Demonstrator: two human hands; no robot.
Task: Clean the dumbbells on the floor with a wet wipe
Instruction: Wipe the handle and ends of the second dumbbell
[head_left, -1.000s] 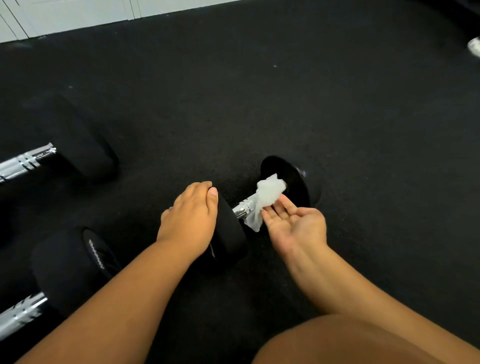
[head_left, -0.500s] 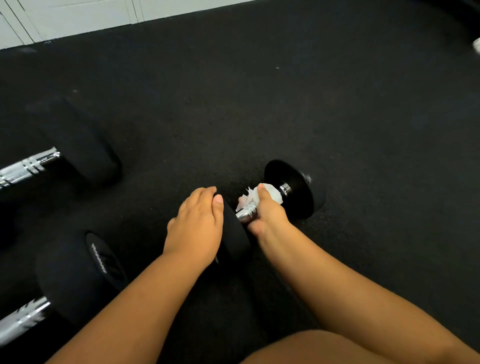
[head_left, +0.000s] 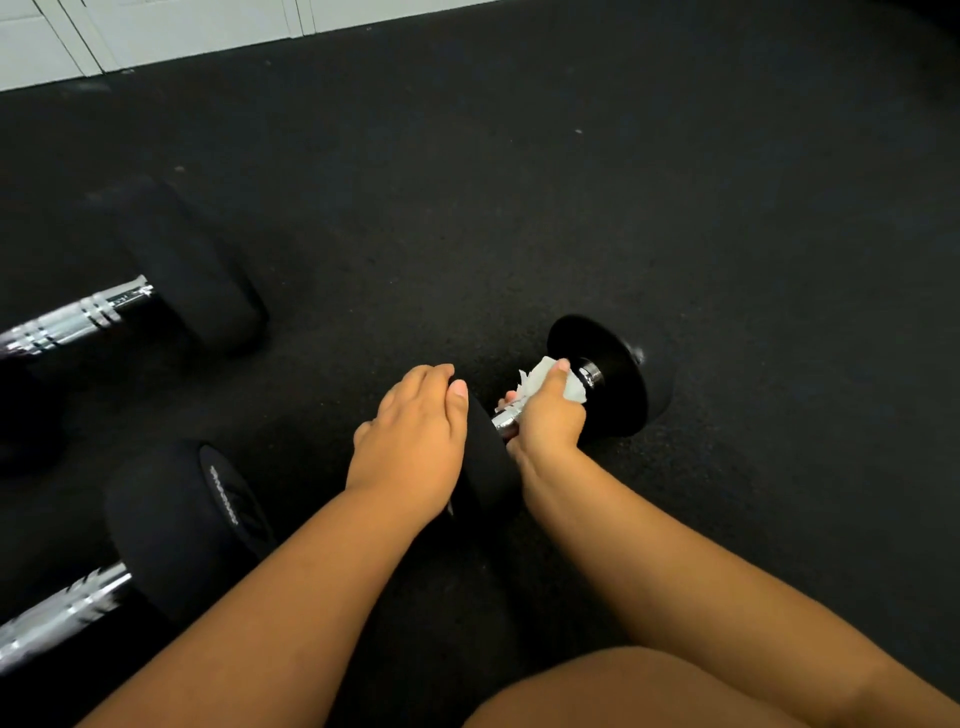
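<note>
A small black dumbbell (head_left: 618, 379) with a chrome handle lies on the dark floor in the middle of the view. My right hand (head_left: 548, 415) grips its handle with a white wet wipe (head_left: 540, 382) wrapped around the bar; the thumb lies on top of the wipe. A short bit of chrome shows at the near end of the bar. My left hand (head_left: 410, 441) rests flat with straight fingers on the near black head of that dumbbell (head_left: 488, 467), hiding much of it.
Two larger black dumbbells lie at the left: one (head_left: 171, 525) near my left forearm, another (head_left: 192, 275) farther back, both with chrome bars running off the left edge. White wall panels (head_left: 145, 31) border the black rubber floor (head_left: 675, 182) at the top left. My knee (head_left: 675, 691) is at the bottom.
My right hand turned from palm-up under the wipe to a closed grip around the handle and wipe. The left hand stayed on the near head.
</note>
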